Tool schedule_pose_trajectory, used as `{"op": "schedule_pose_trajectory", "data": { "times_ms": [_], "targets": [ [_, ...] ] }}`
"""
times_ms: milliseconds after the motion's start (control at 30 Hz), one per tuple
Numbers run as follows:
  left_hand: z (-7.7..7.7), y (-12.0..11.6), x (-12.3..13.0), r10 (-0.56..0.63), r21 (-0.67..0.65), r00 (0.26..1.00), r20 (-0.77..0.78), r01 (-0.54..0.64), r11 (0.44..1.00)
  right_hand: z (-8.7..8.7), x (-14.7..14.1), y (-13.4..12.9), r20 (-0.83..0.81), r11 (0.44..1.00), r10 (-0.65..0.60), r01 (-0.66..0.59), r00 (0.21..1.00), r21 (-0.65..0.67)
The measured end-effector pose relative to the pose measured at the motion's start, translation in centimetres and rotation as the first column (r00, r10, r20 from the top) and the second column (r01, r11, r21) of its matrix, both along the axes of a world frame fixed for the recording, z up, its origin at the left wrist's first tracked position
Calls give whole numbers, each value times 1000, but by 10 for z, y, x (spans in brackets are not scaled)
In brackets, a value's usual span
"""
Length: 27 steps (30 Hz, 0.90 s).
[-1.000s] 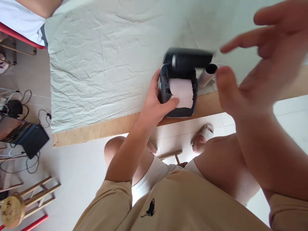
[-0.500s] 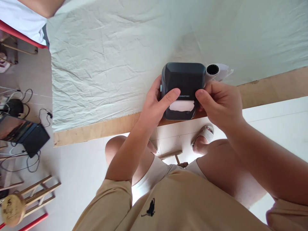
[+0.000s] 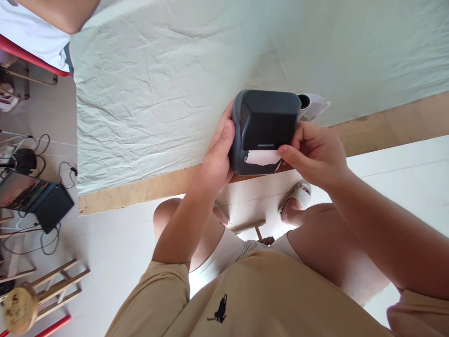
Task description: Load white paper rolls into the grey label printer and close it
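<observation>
A dark label printer (image 3: 270,119) with a lid and small lettering is tilted up at the table's near edge. A torn-edged strip of white label paper (image 3: 261,157) sticks out of the slot at its front. My left hand (image 3: 219,154) grips the printer's left side, thumb along the edge, the other fingers mostly hidden behind it. At the lower right corner my right hand (image 3: 312,150) is closed, thumb and bent index finger pinching the right end of the paper. Behind the printer's right edge lies a white roll with a dark core (image 3: 304,101), partly hidden, beside clear plastic.
A pale green wrinkled cloth (image 3: 157,93) covers the table, with a bare wooden edge (image 3: 147,189) in front. At the upper left is another person's arm (image 3: 63,14). On the left are a laptop (image 3: 52,206), cables and a wooden stool (image 3: 21,309).
My left thumb has moved from the printer's front to its left side. My right hand has shifted down and left onto the paper's right end. The printer covers more of the roll.
</observation>
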<state>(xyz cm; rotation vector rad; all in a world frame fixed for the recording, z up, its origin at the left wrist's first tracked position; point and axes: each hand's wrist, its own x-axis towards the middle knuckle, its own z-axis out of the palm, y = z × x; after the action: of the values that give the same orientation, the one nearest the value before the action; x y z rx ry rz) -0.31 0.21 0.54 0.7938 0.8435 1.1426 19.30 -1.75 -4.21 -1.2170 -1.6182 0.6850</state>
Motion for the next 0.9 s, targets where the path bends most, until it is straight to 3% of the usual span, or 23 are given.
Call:
{"op": "schedule_pose_trajectory", "data": {
  "times_ms": [100,200,300,433,567,667,733,833,900],
  "targets": [
    [-8,3,-5,42,-127,999,-28,-45,991,1,-2,0,-91,993,81,-88,993,-74],
    [-15,4,-10,83,-134,995,-56,-90,987,-2,-4,-2,-182,993,82,-96,980,-72],
    [-17,4,-12,43,-143,998,-44,-49,989,2,-6,-7,-165,996,72,-80,984,-45],
    [-15,5,-9,-19,-197,1000,-1,19,980,26,-13,-11,-188,984,-73,102,979,148],
    [-15,8,-5,-16,-222,1000,-4,14,975,54,-22,-8,-248,896,-266,334,931,292],
    [-15,7,-3,-19,-193,1000,8,20,981,61,-24,-3,-105,897,-292,310,951,316],
    [-14,5,-3,-40,-162,999,4,40,986,58,-20,2,114,898,-292,231,950,374],
    [-10,0,-4,-76,-113,997,-32,72,991,52,-9,11,439,921,-280,111,854,373],
    [-6,-2,-5,-113,-91,992,-61,108,990,49,-1,16,543,960,-202,53,815,276]
  ]
}}
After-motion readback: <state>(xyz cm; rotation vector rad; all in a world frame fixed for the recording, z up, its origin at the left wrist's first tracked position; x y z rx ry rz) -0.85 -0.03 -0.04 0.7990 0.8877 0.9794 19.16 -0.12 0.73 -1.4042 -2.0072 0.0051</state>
